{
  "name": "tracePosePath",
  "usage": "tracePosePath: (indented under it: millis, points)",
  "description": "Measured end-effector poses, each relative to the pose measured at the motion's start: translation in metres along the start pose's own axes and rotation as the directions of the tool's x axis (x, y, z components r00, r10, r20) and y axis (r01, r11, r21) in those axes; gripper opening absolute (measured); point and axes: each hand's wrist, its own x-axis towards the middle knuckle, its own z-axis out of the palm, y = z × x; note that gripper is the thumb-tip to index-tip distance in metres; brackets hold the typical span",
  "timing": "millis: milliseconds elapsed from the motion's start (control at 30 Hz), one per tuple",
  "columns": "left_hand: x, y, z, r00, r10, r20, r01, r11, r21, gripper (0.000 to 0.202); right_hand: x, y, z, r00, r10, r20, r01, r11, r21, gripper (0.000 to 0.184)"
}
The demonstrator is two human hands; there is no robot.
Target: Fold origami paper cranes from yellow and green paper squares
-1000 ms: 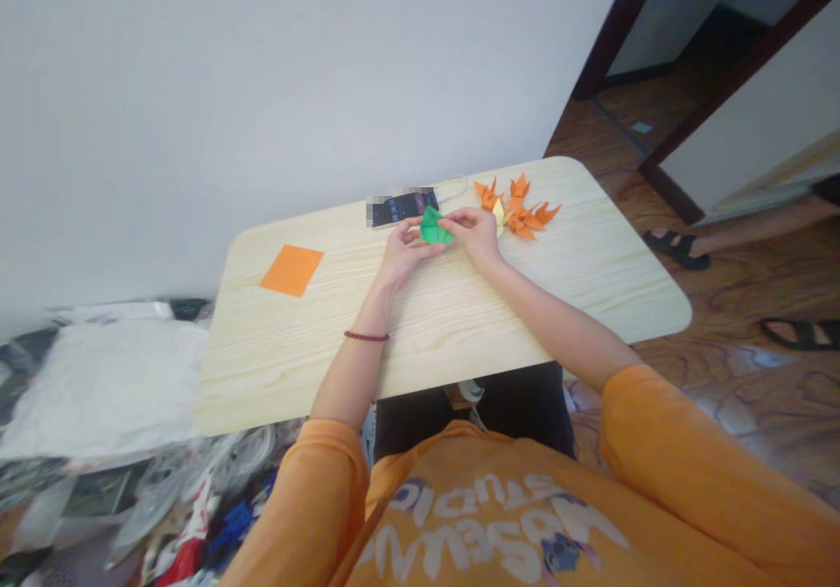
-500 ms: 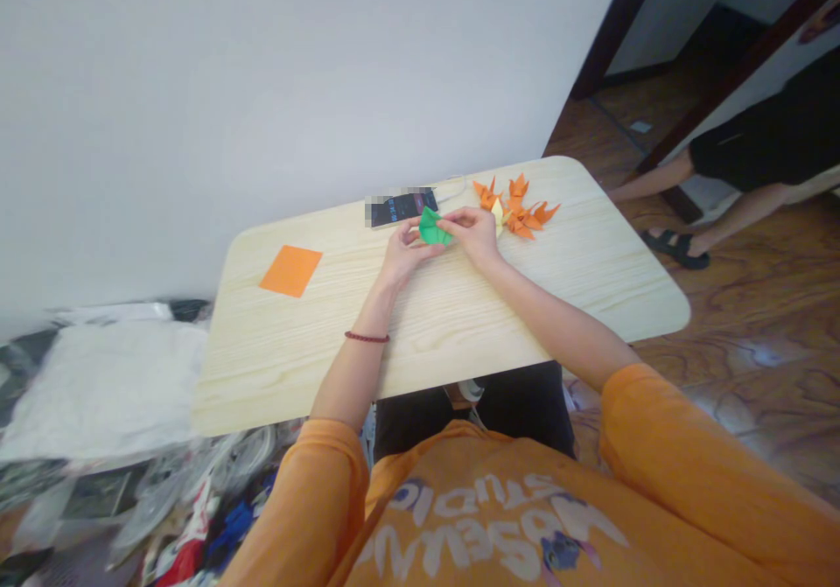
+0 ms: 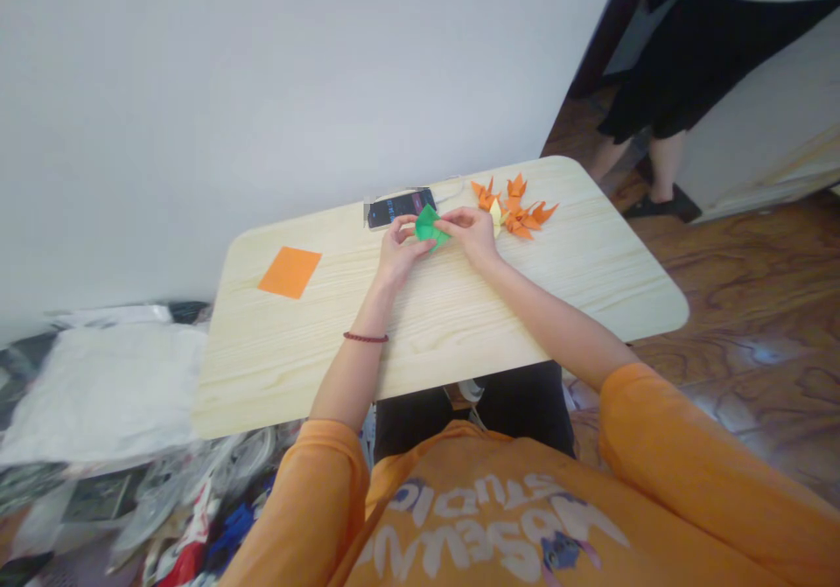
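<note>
Between my hands is a green sheet of origami paper (image 3: 428, 222), partly folded and held just above the table. My left hand (image 3: 397, 250) grips its left and lower edge, thumb in front. On the right side, my right hand (image 3: 473, 233) pinches the paper between thumb and fingers. Right beside that hand lies a pale yellow folded paper piece (image 3: 497, 217), next to several orange origami cranes (image 3: 521, 217). A flat orange paper square (image 3: 290, 272) rests on the left part of the table.
A phone (image 3: 400, 208) with a white cable lies at the back of the wooden table (image 3: 315, 351), near the wall. Piled items and a white cloth (image 3: 105, 386) are at the left below the table. A person (image 3: 709, 62) stands beyond the right end.
The green paper has shifted slightly left and turned in my hands, showing more of its inner face. At the right, the other person has moved to the left and farther back.
</note>
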Motion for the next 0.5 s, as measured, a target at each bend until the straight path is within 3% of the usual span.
tracePosePath:
  millis: [267,500]
  points:
    - [0.0052,-0.0057,-0.0033,0.991,0.024,-0.13,-0.025,1.0,-0.008,0.051,-0.0011,-0.0029,-0.0025,0.995,0.079,0.06,-0.081,0.996,0.032,0.032]
    - [0.0072,-0.0062,-0.0038,0.99,0.021,-0.14,-0.025,0.999,-0.025,0.049,-0.0017,-0.0048,-0.0035,0.985,0.137,0.105,-0.142,0.989,0.048,0.036]
